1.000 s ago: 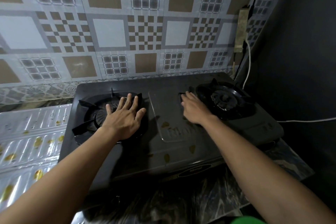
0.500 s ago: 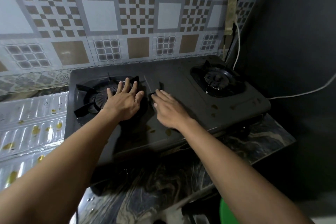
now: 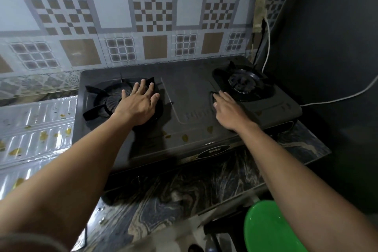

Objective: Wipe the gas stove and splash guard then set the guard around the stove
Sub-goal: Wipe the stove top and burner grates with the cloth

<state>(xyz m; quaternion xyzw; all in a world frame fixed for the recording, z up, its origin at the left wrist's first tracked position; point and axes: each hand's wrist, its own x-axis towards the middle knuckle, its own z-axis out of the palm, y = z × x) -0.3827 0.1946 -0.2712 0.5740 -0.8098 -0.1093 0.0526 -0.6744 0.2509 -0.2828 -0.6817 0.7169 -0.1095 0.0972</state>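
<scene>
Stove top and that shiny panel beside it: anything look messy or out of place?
Yes: yellowish spots dot the stove near its front edge, and more speckle the ribbed splash guard, which lies flat left of the stove instead of standing around it.

Both arms reach forward, bare forearms coming in from the lower corners. Left hand (image 3: 139, 106): palm down, flat, fingers straight and spread, thumb out to its left. Right hand (image 3: 229, 111): palm down, fingers straight and close together, angled forward-left, thumb on the inner side. Both hands flat and uncurled, wrists roughly straight, hands well apart, left fingertips slightly further forward
</scene>
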